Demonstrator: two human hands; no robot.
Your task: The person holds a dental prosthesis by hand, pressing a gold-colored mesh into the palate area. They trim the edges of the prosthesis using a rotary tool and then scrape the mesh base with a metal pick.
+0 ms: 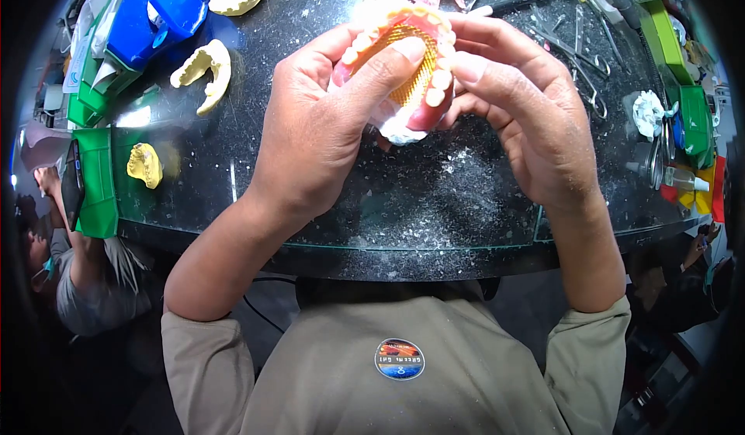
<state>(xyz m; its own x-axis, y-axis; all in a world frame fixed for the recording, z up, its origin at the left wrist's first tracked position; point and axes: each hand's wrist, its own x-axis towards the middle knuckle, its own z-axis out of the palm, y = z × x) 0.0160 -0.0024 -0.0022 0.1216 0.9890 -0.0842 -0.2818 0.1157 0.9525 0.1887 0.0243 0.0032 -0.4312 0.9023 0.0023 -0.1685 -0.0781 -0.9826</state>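
Between both hands, above the dark work table, is a denture (431,97) with pink gum material, cream teeth and a gold mesh (420,70) across its middle. White plaster (403,128) shows at its lower end. My left hand (326,109) grips it from the left, thumb pressed onto the mesh. On the right side my right hand (528,101) holds it too, its thumb against the teeth and the other fingers curled behind and below. The fingers behind the denture are partly hidden.
White dust covers the dark tabletop (349,194). Cream dental casts (217,74) and a yellow cast (144,165) lie left, near blue bins (174,4) and a green bin (97,183). Metal tools (578,58) lie right. Other people (89,280) sit at both sides.
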